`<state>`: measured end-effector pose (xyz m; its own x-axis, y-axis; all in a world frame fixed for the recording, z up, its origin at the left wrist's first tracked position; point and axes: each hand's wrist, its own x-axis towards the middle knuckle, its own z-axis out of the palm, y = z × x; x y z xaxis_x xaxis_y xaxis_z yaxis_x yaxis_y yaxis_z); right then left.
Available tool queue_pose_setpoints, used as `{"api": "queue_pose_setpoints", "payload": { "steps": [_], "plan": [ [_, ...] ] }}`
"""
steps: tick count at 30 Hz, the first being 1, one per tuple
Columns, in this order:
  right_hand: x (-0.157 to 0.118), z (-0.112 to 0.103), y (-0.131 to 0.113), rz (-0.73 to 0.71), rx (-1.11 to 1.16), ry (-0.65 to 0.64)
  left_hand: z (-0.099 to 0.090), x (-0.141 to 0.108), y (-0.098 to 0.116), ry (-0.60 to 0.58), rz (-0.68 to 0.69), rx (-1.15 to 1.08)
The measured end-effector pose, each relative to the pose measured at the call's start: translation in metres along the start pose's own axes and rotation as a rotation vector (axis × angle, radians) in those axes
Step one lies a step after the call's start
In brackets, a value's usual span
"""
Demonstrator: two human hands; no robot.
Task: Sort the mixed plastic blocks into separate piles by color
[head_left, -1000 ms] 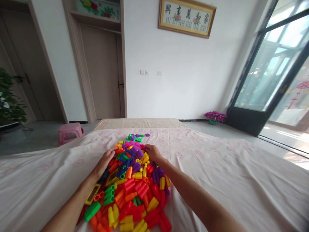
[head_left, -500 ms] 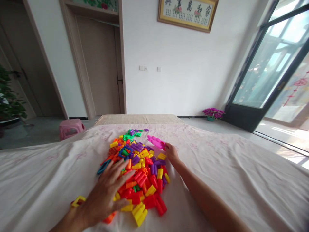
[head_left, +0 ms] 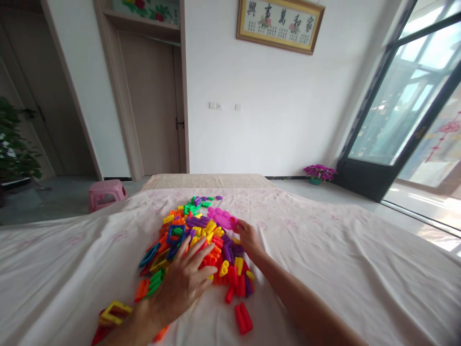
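A heap of plastic building blocks [head_left: 230, 252] in red, yellow, orange, purple and green lies on the patterned cloth. My left hand [head_left: 189, 276] is spread over the near side of the heap, its fingers against the blocks and holding none. At the heap's far right, my right hand [head_left: 248, 238] pinches the end of a pink scalloped plastic piece [head_left: 221, 218], which lies along the edge of the blocks. Blue square frames [head_left: 176, 234] rest left of centre in the heap. A red double-tube block [head_left: 244, 318] sits apart from it, nearer to me.
The white cloth [head_left: 324, 250] covers the broad surface. A yellow frame [head_left: 117, 312] lies beside my left forearm. Small green and purple blocks [head_left: 200, 202] trail off at the far end. A pink stool [head_left: 106, 194] stands beyond the left edge.
My left hand has moved forward and right, and the near blocks are pushed away from me into the heap. My right hand has shifted slightly left with the pink piece.
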<state>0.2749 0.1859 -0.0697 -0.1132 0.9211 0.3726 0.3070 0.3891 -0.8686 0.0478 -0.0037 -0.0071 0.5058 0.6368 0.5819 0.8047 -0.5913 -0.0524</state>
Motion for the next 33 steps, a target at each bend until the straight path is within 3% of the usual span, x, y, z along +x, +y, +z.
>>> {"api": "queue_pose_setpoints", "payload": {
  "steps": [3, 6, 9, 12, 15, 18, 26, 33],
  "plan": [
    [0.043, -0.014, 0.014, 0.045, -0.152, 0.143, -0.013, -0.017, -0.036, 0.045, -0.148, -0.054],
    [0.089, -0.019, 0.025, 0.146, -0.340, 0.216, -0.018, -0.054, -0.079, 0.159, -0.508, -0.200],
    [0.127, -0.010, 0.030, 0.194, -0.415, 0.239, -0.012, -0.084, -0.112, 0.276, -0.864, -0.435],
    [0.154, 0.007, 0.033, 0.222, -0.438, 0.247, -0.002, -0.094, -0.127, 0.305, -1.047, -0.713],
    [0.172, 0.023, 0.037, 0.246, -0.467, 0.248, 0.007, -0.090, -0.130, 0.303, -1.120, -0.990],
    [0.183, 0.041, 0.040, 0.237, -0.486, 0.212, 0.013, -0.086, -0.131, 0.336, -1.145, -1.113],
    [0.200, 0.103, 0.034, 0.041, -0.430, -0.110, 0.021, -0.090, -0.136, 0.446, -1.094, -1.237],
    [0.202, 0.118, 0.018, -0.066, -0.323, -0.340, 0.032, -0.094, -0.139, 0.454, -1.073, -1.185]
  ]
}}
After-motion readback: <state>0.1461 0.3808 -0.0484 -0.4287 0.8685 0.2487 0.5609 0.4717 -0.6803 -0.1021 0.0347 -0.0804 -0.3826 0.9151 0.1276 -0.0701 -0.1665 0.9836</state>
